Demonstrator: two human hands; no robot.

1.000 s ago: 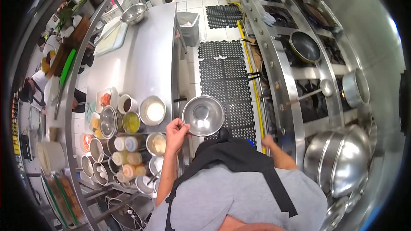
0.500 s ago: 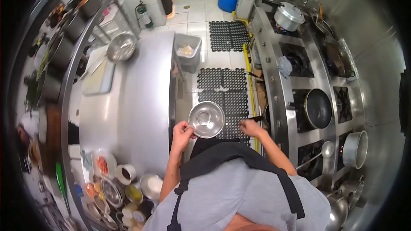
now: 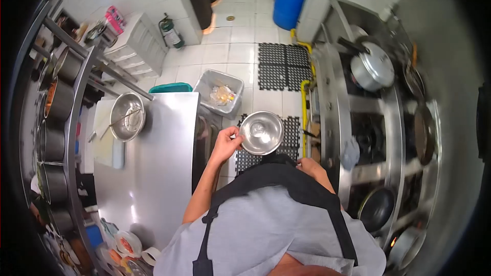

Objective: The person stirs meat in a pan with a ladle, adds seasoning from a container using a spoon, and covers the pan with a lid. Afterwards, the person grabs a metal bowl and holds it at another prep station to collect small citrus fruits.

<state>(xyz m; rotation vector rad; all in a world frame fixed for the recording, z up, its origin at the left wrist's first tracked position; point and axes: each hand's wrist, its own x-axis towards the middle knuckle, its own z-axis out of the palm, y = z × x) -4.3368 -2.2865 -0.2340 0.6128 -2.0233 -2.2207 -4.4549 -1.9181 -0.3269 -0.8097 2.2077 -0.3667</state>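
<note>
A shiny metal bowl hangs over the black floor mat, its inside facing up. The left edge of it is pinched by my left hand, thumb at the rim. My right hand is low beside the black apron, apart from the bowl; its fingers are partly hidden, and I cannot make out whether it holds anything.
A steel table on the left bears another metal bowl with utensils over a cutting board. A grey bin stands ahead. The stove on the right carries a pressure cooker and a black pan. Shelves with pots line the far left.
The view has moved forward along the aisle; the bin and pressure cooker look nearer. The bowl stays in my left hand. My right hand has come down closer to the apron.
</note>
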